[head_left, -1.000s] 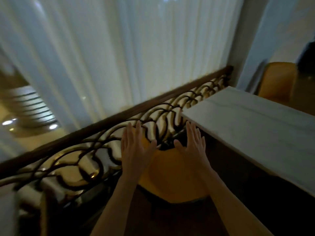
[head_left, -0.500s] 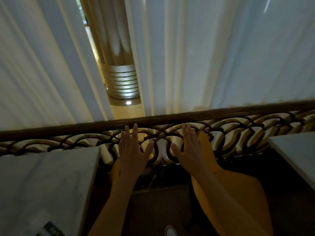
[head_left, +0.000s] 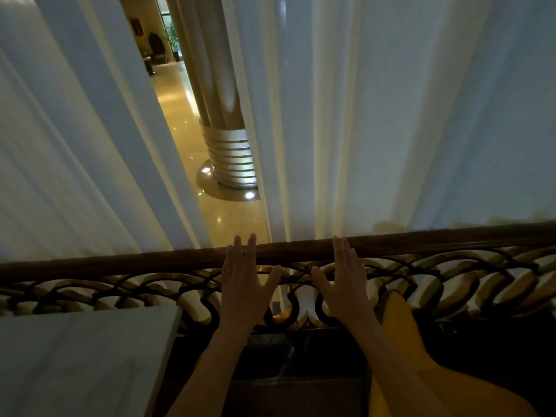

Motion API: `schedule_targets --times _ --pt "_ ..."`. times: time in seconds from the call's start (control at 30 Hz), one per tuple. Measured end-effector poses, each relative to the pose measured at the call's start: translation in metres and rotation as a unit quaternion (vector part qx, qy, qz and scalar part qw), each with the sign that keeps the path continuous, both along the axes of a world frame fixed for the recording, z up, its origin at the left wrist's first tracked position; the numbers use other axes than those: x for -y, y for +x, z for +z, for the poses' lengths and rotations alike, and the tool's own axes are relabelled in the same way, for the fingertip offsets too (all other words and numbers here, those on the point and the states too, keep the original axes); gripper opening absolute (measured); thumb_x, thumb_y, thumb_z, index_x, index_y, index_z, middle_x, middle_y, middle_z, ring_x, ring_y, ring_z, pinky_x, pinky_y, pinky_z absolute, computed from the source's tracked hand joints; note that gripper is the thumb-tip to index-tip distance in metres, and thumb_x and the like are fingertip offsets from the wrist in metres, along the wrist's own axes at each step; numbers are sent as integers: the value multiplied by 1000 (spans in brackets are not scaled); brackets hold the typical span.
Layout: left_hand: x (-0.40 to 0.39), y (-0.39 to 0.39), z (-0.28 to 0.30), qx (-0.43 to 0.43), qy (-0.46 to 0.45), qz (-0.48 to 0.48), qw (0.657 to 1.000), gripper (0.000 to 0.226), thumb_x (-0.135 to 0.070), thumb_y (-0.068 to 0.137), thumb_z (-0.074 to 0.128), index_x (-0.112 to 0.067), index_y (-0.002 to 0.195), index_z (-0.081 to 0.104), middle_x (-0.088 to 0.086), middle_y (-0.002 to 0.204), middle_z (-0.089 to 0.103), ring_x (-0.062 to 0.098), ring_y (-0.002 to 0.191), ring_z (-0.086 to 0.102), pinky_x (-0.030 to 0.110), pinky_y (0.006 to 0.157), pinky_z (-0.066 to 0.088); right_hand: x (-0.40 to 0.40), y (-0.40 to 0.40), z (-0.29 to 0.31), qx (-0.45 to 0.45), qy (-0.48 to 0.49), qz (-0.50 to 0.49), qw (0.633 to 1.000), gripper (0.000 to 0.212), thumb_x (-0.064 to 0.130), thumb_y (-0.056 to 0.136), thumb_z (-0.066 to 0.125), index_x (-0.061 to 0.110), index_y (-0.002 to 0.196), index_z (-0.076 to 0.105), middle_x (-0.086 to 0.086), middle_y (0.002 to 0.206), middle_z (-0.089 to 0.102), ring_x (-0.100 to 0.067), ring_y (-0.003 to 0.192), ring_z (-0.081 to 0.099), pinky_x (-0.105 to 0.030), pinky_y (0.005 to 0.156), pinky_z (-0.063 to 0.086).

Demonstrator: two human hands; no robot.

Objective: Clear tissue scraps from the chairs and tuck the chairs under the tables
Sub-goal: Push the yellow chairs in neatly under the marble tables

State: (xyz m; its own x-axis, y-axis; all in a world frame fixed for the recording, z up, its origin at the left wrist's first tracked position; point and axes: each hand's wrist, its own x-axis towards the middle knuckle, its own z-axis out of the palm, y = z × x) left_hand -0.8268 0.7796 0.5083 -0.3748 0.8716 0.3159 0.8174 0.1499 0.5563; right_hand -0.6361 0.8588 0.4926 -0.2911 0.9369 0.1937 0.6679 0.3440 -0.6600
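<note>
- Right, your left hand [head_left: 245,285] and right hand [head_left: 346,281] are both flat, fingers spread wide, holding nothing, raised toward the railing [head_left: 120,261].
- Yellow chair [head_left: 400,350] sits under your right forearm, untucked; miss it and it stays out.
- Table [head_left: 75,356] edge at left could snag your elbow.
- No tissue scraps visible.

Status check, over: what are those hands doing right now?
Left hand, right hand open, empty, raised before the railing. Yellow chair lower right, untouched. Table lower left.

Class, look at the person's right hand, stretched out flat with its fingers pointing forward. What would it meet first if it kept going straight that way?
Most likely the dark wooden handrail of the ornate railing: the right hand has its fingertips overlapping it, then the white sheer curtain behind. Depth is unclear, so contact can't be confirmed.
</note>
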Motion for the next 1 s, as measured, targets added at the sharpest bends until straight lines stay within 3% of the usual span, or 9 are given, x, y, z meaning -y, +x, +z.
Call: schedule_targets --times 0.1,0.27,0.4,0.57,0.8,1.0 --pt "-36 -3 0 -18 -4 -13 1000 86 -77 87 26 -38 157 -3 -5 167 -12 17 153 -13 42 123 2 -36 0 -1 -19 -17 -12 1000 81 61 95 38 25 158 1 1 166 -4 -29 153 -3 -52 121 3" --pt "-95 11 2 -33 -37 -47 998 85 -78 84 24 -42 155 -7 -5 166 -14 17 151 -17 42 121 2 -76 19 -8 -24 -27 -55 998 84 65 89 28 26 157 -1 1 166 -6 -27 153 -4 -51 120 2" --pt "-142 45 5 -36 -44 -115 992 87 -79 85 24 -39 157 -2 -3 167 -10 20 153 -12 45 123 7 -95 56 -12 -28 -45 -133 990 85 68 89 29 26 157 -1 0 166 -4 -27 153 -1 -51 121 4" --pt "-195 115 2 -40 -57 -235 969 90 -82 82 19 -38 158 -4 -2 167 -11 21 153 -12 45 122 4 -90 126 -17 -51 -48 -259 963 79 58 97 40 29 157 -2 4 166 -5 -22 153 -5 -49 121 0" --pt "-243 246 -17 -24 -59 -453 889 89 -82 84 25 -38 157 -3 0 168 -6 21 154 -7 46 122 6 -47 220 -19 -39 -70 -461 884 82 70 92 27 30 156 -6 4 166 -10 -22 152 -9 -45 120 -6" --pt "-251 329 -24 -23 -53 -607 792 86 -77 89 28 -34 158 -2 2 168 -5 23 154 -7 45 123 4 9 244 -12 -40 -59 -626 776 76 53 100 40 28 156 -5 4 166 -8 -21 152 -9 -44 120 -6"
